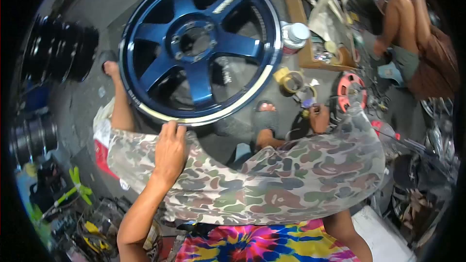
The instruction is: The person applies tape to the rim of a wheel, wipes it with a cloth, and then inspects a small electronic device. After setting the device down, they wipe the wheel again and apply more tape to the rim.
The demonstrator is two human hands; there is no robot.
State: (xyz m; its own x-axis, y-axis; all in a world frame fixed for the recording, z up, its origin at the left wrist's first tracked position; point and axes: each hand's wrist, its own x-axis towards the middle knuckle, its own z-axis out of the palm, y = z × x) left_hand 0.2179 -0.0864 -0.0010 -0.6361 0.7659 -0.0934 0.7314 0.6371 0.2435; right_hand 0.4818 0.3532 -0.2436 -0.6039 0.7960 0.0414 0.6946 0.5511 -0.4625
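Observation:
A blue six-spoke car wheel rim [200,87] with a polished lip lies tilted in front of me, and pale tape runs along part of its lower edge. My left hand [171,148] grips that near edge with its fingers curled over it. Off to the right, beside my knee, my right hand [319,118] is low near the floor with its fingers bent inward; whatever is in them is too small to make out. Close by are a roll of yellowish tape [292,82] and a purple-centred roll [308,101].
A white-lidded bottle [296,36] stands beside a wooden box [307,58] of clutter. Dark wheel rims [60,48] are stacked at left. A red reel [351,90] lies on the right, below another person's bent leg [400,22]. A green fan-shaped object [77,187] is at lower left.

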